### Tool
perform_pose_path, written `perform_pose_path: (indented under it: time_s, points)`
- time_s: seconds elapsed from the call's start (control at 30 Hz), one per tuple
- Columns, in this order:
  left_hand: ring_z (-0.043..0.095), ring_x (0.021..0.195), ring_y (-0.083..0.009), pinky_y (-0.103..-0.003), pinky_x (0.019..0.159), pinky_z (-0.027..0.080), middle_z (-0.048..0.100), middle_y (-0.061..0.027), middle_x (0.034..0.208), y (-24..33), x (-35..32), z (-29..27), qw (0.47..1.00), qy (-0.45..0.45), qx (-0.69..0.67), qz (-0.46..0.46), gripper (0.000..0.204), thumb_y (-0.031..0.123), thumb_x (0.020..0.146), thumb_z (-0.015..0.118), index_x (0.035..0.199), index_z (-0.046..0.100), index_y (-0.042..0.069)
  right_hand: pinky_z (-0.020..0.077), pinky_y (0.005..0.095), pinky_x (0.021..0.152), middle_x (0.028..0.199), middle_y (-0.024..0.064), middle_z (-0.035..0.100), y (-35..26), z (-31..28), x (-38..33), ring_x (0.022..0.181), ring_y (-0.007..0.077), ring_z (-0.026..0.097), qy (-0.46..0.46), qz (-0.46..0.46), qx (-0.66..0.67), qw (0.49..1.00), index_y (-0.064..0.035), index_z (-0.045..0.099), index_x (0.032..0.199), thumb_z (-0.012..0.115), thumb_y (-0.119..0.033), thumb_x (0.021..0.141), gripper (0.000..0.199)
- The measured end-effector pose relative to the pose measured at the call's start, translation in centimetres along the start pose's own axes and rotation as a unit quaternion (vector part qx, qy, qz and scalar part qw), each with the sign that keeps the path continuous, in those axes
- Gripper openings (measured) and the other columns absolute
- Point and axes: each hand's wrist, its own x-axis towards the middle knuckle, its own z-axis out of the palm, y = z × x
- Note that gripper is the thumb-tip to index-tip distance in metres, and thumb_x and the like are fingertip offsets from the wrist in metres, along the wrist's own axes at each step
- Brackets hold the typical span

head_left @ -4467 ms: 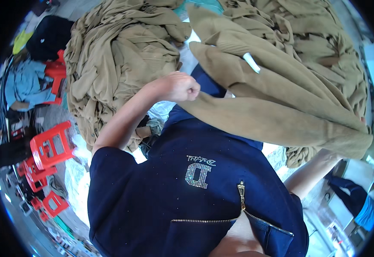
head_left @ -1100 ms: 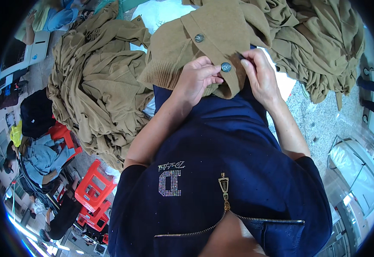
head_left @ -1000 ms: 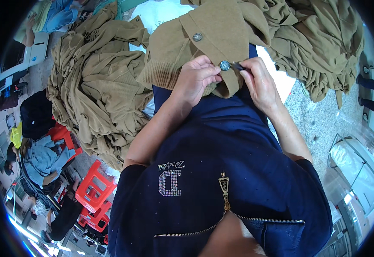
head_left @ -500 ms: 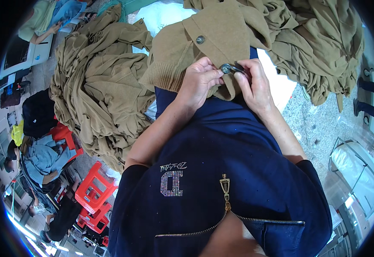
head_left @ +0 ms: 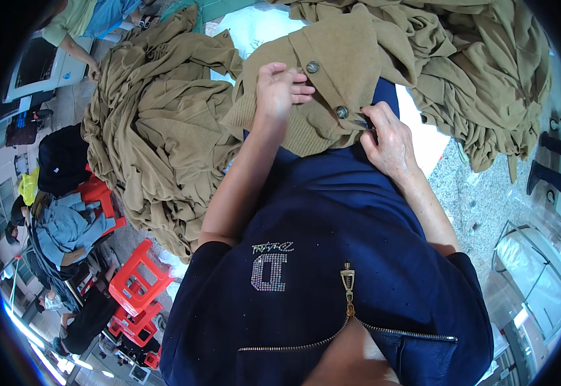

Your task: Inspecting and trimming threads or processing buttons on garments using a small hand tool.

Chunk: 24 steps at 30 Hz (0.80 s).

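Observation:
A tan knitted cardigan (head_left: 344, 48) is spread over my lap, its ribbed hem toward the left. Two dark round buttons show on its front band: an upper button (head_left: 312, 67) and a lower button (head_left: 342, 112). My right hand (head_left: 388, 140) is closed round small thread snips (head_left: 362, 123), whose pointed metal blades lie beside the lower button; the rest of them is hidden in my fingers. My left hand (head_left: 278, 96) is raised over the cardigan's left part, fingers apart and nothing visible in them.
A large heap of tan knitwear (head_left: 164, 122) lies at the left, and another pile (head_left: 486, 77) at the right. Red plastic stools (head_left: 140, 276) stand at lower left. A wire-framed rack (head_left: 537, 270) is at the right. A person's arm (head_left: 78, 51) reaches in at upper left.
My left hand has let go near the lower button and moved up and left, its fingers opening. My right hand has lowered slightly with the snips, and the lower button now lies flat on the band.

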Motion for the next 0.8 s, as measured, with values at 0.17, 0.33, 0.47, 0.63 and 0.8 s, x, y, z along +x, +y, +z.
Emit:
perform_pose_path:
  time_s: [0.17,0.33,0.47,0.63,0.8]
  points:
    - [0.064,0.064,-0.0201,-0.031,0.056,0.053,0.061,-0.0113,0.082,-0.6,0.5,0.3,0.996,-0.012,0.065,0.052,0.025,0.009,0.092,0.055,0.113,0.046,0.000,0.0509,0.0402,0.066,0.088,0.0132,0.054,0.0,0.2,-0.1,0.079,0.0320,0.060,0.003,-0.011,-0.010,1.000,-0.0011,0.056,0.099,0.058,0.001,0.069,0.029]
    - [0.063,0.066,-0.0258,-0.039,0.066,0.050,0.064,-0.0137,0.075,-1.4,0.4,0.8,0.899,0.079,0.375,0.211,0.011,0.008,0.083,0.063,0.091,0.059,0.001,0.0509,0.0403,0.066,0.088,0.0130,0.054,-0.1,0.3,0.0,0.078,0.0317,0.060,0.005,-0.013,-0.016,1.000,-0.0013,0.056,0.098,0.058,0.001,0.069,0.029]
    - [0.062,0.064,-0.0255,-0.038,0.061,0.049,0.064,-0.0144,0.076,-0.2,1.9,-0.7,0.862,0.184,0.375,0.286,0.007,0.009,0.086,0.057,0.084,0.057,0.002,0.0504,0.0385,0.065,0.088,0.0131,0.054,0.1,-0.1,-0.3,0.075,0.0310,0.060,0.011,-0.010,0.002,1.000,-0.0008,0.056,0.099,0.059,0.000,0.071,0.028]
    - [0.059,0.056,-0.0152,-0.024,0.045,0.045,0.062,-0.0116,0.072,1.5,-0.6,-2.9,0.990,-0.094,0.054,-0.088,0.035,0.033,0.099,0.045,0.091,0.056,0.000,0.0444,0.0260,0.063,0.080,0.0037,0.054,1.2,-0.4,-1.1,0.068,0.0127,0.053,-0.011,0.143,0.240,0.960,0.0003,0.057,0.098,0.065,-0.002,0.078,0.022]
    - [0.061,0.087,-0.0153,-0.029,0.076,0.051,0.064,-0.0071,0.098,0.6,-5.7,1.4,0.942,-0.265,-0.038,-0.202,0.037,0.036,0.096,0.054,0.107,0.058,0.001,0.0435,0.0226,0.066,0.078,-0.0006,0.055,0.8,-1.1,-0.6,0.071,0.0064,0.049,-0.076,0.198,0.418,0.883,-0.0002,0.057,0.102,0.071,-0.008,0.081,0.025]
